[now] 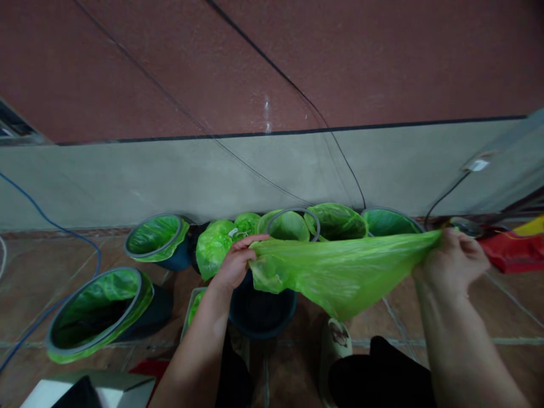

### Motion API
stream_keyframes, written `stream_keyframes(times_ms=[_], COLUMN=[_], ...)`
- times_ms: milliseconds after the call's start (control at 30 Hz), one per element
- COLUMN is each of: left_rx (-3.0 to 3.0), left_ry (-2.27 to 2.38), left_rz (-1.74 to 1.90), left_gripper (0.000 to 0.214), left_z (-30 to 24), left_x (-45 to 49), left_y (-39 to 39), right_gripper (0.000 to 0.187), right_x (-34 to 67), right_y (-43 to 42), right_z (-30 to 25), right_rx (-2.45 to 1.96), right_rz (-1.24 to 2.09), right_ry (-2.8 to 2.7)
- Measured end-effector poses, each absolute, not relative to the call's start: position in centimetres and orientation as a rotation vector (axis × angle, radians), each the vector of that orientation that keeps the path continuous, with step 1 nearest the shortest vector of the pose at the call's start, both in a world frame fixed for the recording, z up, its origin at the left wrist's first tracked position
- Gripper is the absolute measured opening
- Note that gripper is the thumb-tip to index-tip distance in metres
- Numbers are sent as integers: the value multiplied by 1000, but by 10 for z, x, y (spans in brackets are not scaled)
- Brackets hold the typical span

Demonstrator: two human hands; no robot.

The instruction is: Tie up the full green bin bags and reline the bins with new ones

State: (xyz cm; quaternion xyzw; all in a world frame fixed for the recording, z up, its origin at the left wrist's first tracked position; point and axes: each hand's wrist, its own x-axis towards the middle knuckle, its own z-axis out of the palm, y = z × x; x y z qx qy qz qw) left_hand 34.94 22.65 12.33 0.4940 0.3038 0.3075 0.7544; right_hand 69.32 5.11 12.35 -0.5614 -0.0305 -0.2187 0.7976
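Observation:
Both my hands hold a thin green plastic bag (340, 272) stretched between them. My left hand (236, 263) pinches its left edge, fingers closed. My right hand (453, 260) grips the bag's right corner in a closed fist. Under the bag, on the tiled floor, stands a dark bin (261, 314) with no liner in it.
Several dark bins lined with green bags stand along the wall: one at front left (100, 314), one behind it (157, 241), others at the back (335, 222). A tied green bag (215, 243) lies among them. Cables cross the wall. A blue cable (51, 226) runs on the left. Red and yellow items (518, 249) lie at right.

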Motion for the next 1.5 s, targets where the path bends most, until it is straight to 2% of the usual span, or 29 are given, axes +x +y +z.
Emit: stream_keyframes(times_ms=[200, 467, 733, 933, 1033, 1233, 1333, 1500], left_rx=[1034, 1106, 1189, 1057, 973, 1082, 1208, 1358], left_ry=[726, 780, 809, 729, 741, 776, 831, 968], left_rz=[1020, 1089, 1161, 1023, 971, 789, 719, 904], left_gripper=[15, 29, 26, 29, 23, 39, 39, 30], left_z=[122, 111, 109, 116, 118, 114, 111, 105], left_x=[353, 354, 348, 347, 348, 337, 330, 327], left_y=[231, 234, 241, 236, 235, 242, 249, 259], right_gripper=[24, 25, 24, 17, 20, 29, 33, 36], right_x=[695, 691, 694, 688, 684, 675, 677, 677], right_y=[51, 56, 58, 59, 58, 52, 50, 51], right_z=[120, 117, 115, 119, 123, 128, 125, 122], right_rx=[-1191, -1173, -1171, -1177, -1131, -1033, -1032, -1104], right_rz=[-454, -450, -454, -376, -317, -129, -55, -52], right_ry=[-68, -98, -57, -128, -131, -199, -246, -345])
